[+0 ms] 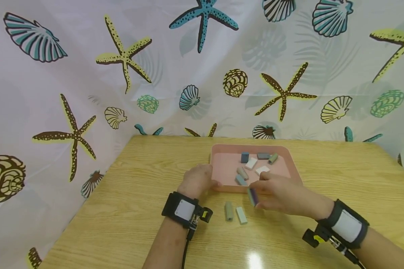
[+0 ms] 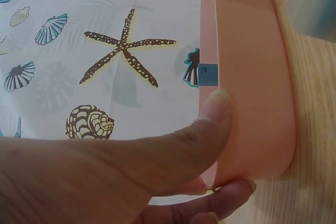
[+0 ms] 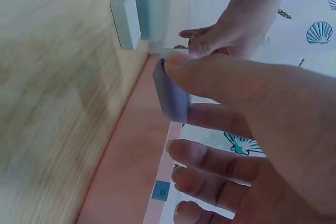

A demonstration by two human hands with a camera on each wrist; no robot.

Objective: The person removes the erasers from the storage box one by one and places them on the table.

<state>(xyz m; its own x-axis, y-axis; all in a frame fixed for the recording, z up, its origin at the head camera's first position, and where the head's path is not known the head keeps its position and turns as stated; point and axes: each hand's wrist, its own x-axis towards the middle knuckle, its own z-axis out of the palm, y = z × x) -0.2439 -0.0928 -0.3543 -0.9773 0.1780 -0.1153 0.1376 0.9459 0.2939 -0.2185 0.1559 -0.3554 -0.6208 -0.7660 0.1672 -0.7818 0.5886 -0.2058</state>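
A pink tray lies on the wooden table. At its left front corner my left hand grips the rim, the thumb on the wall in the left wrist view. My right hand pinches a purple and pale green eraser between thumb and index finger, just outside the tray's front wall. The other right fingers are spread loosely in the right wrist view. Two more block-shaped erasers lie in front of the tray: a greenish one and a whitish one.
Inside the tray are several erasers, among them a dark blue one, a white one, a grey one, an olive one and a beige one. A shell-and-starfish cloth hangs behind the table.
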